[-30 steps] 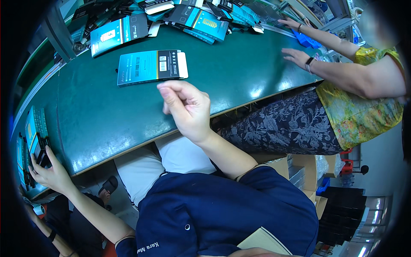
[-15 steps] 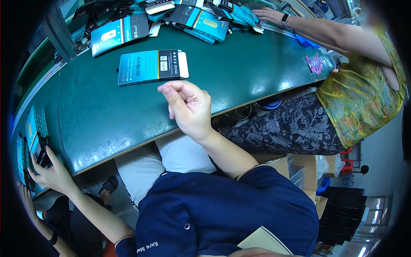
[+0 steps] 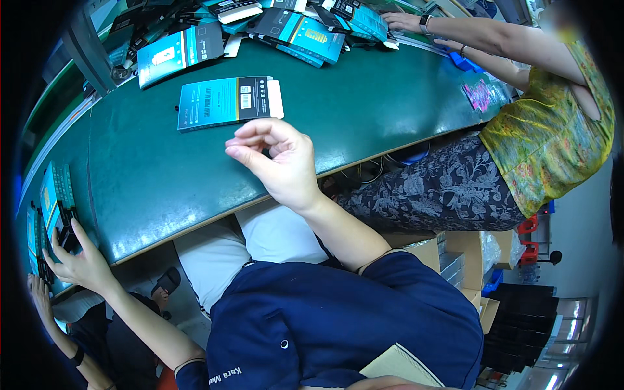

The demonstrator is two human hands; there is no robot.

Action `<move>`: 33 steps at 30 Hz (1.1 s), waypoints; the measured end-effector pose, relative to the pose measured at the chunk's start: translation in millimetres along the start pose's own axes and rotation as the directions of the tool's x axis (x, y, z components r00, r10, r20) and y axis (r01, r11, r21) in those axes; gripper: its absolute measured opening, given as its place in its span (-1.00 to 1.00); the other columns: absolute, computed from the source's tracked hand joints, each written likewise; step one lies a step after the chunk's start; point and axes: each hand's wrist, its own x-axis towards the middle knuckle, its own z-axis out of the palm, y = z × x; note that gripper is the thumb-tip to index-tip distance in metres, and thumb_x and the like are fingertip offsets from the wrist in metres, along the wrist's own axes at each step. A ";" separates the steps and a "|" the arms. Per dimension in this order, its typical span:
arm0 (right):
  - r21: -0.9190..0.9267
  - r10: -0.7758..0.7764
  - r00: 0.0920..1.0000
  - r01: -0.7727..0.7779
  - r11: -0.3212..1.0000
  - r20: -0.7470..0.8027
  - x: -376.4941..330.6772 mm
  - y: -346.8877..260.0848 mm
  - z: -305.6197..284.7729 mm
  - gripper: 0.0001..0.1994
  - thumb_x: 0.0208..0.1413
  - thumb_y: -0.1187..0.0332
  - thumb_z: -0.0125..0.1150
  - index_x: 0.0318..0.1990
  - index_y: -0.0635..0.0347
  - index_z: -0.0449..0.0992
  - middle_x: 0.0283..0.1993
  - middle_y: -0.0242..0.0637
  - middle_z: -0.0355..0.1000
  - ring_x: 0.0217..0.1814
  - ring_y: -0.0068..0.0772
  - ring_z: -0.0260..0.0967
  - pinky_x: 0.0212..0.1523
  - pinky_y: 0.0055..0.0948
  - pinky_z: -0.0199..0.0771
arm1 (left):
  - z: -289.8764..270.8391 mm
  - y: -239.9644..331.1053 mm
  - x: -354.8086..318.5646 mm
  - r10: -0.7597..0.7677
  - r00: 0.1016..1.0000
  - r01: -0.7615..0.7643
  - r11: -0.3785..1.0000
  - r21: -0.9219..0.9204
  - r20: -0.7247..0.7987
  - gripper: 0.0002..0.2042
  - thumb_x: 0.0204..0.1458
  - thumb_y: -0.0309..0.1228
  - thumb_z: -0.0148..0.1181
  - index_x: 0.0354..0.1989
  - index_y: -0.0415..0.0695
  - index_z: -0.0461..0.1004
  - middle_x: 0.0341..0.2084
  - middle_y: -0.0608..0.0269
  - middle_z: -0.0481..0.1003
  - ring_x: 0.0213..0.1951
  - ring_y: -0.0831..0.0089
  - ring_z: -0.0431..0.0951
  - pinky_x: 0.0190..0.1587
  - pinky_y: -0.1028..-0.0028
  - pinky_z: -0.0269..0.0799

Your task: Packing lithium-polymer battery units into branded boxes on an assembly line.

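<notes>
At the left end of the green table, my left hand [image 3: 83, 265] straddles the near end of a stack of flat teal-and-black boxes [image 3: 60, 195], thumb on one side and fingers on the other. My right hand [image 3: 281, 159] hovers over the table near its front edge. Its fingers curl loosely toward the thumb, with a gap and nothing visible between them. Just beyond it, apart from the fingers, lies a single teal-and-black box [image 3: 218, 103], its white flap [image 3: 275, 97] sticking out at the right end.
A heap of similar boxes [image 3: 296, 32] covers the far side of the table [image 3: 149, 188]. At right a co-worker's hand [image 3: 402, 22] reaches to the heap. Another person's hand [image 3: 40, 296] is close to my left hand. Open cartons [image 3: 471, 260] stand at lower right.
My right hand has loosened from a tight curl, its fingertips shifting slightly left. At right, the co-worker's second forearm has come up into sight. My left hand stays at the stack.
</notes>
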 end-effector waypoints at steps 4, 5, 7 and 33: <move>-0.019 0.105 0.994 -0.104 0.994 0.027 -6.1 -9.4 -3.7 -0.78 0.07 0.56 0.33 -0.12 0.33 0.51 -0.25 -0.20 0.60 -0.28 -0.58 0.54 -0.29 -0.66 0.50 | -0.2 3.9 -1.1 -0.087 0.995 0.090 0.994 -0.056 0.057 -0.49 0.07 0.04 0.25 0.04 -0.09 0.50 0.17 -0.21 0.26 0.29 0.04 0.17 0.26 0.09 0.12; 0.028 0.185 0.983 -0.185 0.982 0.016 -6.9 -11.4 -3.9 -0.78 0.07 0.57 0.33 -0.12 0.34 0.52 -0.26 -0.20 0.60 -0.28 -0.58 0.54 -0.30 -0.66 0.50 | -0.4 5.2 -1.5 -0.109 0.993 0.115 0.984 -0.135 0.050 -0.48 0.08 0.03 0.24 0.04 -0.13 0.50 0.17 -0.20 0.26 0.29 0.03 0.16 0.25 0.11 0.14; 0.077 0.265 0.964 -0.265 0.961 0.010 -6.2 -13.0 -2.6 -0.77 0.06 0.57 0.34 -0.11 0.36 0.52 -0.26 -0.19 0.61 -0.29 -0.59 0.55 -0.32 -0.66 0.51 | -0.6 7.4 -1.8 -0.173 0.982 0.185 0.967 -0.176 0.082 -0.48 0.10 0.01 0.23 0.05 -0.17 0.48 0.17 -0.18 0.27 0.29 0.02 0.16 0.25 0.13 0.15; 0.184 0.217 0.976 -0.209 0.960 -0.024 -4.2 -11.2 -3.7 -0.75 0.09 0.55 0.31 -0.07 0.38 0.51 -0.23 -0.13 0.59 -0.29 -0.58 0.52 -0.34 -0.60 0.53 | -2.6 5.9 -0.4 -0.193 0.976 0.208 0.964 -0.167 0.106 -0.48 0.12 -0.02 0.21 0.10 -0.18 0.45 0.20 -0.22 0.20 0.30 0.02 0.15 0.08 0.27 0.41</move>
